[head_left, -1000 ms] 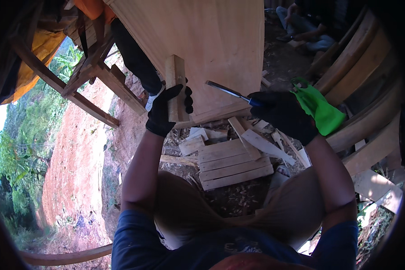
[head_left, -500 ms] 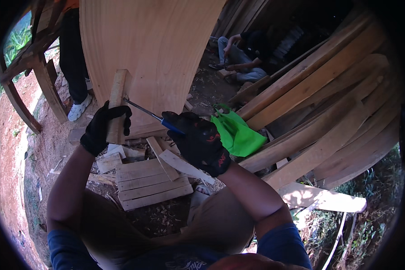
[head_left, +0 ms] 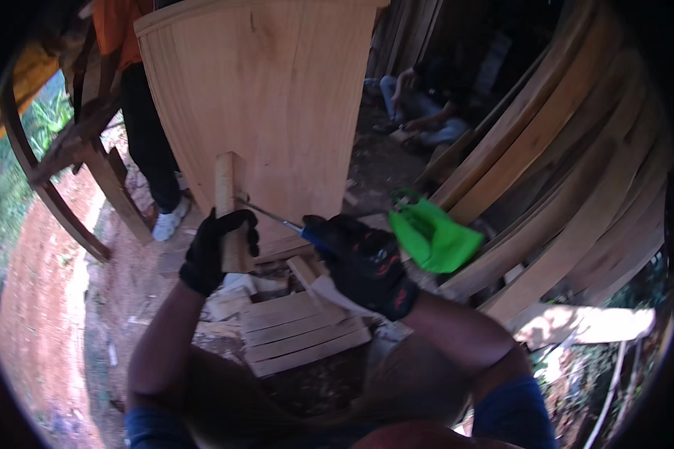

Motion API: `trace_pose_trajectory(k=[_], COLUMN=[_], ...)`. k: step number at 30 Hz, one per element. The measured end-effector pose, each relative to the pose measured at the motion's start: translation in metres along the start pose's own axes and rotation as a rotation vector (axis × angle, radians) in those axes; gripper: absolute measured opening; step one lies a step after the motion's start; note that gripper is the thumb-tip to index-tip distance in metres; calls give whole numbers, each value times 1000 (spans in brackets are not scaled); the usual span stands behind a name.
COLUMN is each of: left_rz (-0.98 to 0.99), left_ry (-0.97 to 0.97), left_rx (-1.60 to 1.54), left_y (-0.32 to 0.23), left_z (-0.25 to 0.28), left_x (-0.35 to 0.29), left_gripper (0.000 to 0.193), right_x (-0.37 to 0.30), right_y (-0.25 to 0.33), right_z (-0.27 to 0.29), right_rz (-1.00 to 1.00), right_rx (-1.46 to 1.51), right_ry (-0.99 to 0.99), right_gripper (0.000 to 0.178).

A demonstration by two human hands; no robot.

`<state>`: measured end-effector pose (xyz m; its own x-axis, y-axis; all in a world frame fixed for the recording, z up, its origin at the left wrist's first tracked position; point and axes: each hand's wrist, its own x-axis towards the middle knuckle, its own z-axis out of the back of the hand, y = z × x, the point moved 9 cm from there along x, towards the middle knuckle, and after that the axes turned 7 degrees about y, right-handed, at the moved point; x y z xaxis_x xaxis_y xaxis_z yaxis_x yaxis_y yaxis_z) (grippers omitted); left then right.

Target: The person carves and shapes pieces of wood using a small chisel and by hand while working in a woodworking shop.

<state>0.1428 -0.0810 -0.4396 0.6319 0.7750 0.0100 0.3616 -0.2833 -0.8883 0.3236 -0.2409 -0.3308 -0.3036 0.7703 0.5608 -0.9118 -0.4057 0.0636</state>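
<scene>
My left hand (head_left: 208, 253), in a black glove, is closed round the lower part of a short wooden block (head_left: 229, 173). The block stands nearly upright in front of a large pale wooden panel (head_left: 284, 105). A screwdriver (head_left: 272, 215) with a blue handle and a thin metal shaft is gripped in my right hand (head_left: 371, 268), also gloved in black. Its shaft slants up and left, and the tip meets the block's right side, just above my left fingers. Whether the tip touches a screw is too small to tell.
A slatted wooden piece (head_left: 299, 337) and offcuts lie on the ground below my hands. Right of me are a green bag (head_left: 434, 238) and stacked long planks (head_left: 547, 187). One person (head_left: 153, 142) stands behind the panel at left; another (head_left: 423, 105) sits farther back.
The view has shifted, so the scene sits lower and farther right, and the panel's top edge now shows. Both hands keep their holds, with the screwdriver tip still at the block's side.
</scene>
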Motion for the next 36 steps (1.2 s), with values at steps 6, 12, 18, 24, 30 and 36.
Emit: trace_pose_trajectory(k=[6, 12, 18, 24, 30, 36], left_rz=[-11, -82, -65, 19, -10, -148], left_ry=[32, 76, 73, 114, 41, -114], left_rx=[-63, -165, -94, -75, -61, 32], left_y=[3, -7, -11, -13, 1, -13], left_z=[-17, -30, -21, -27, -41, -51], left_x=[2, 8, 0, 2, -3, -21], left_gripper=[37, 27, 28, 28, 29, 33], right_x=[-1, 6, 2, -3, -12, 3], right_y=[-9, -12, -16, -36, -29, -20], right_z=[5, -24, -40, -40, -39, -32], right_rz=[-70, -159, -409, -481, -751, -485], right_rx=[156, 576, 804, 896, 1091, 955], right_ry=[113, 288, 421, 323, 388, 307], right_gripper=[48, 53, 54, 48, 45, 42])
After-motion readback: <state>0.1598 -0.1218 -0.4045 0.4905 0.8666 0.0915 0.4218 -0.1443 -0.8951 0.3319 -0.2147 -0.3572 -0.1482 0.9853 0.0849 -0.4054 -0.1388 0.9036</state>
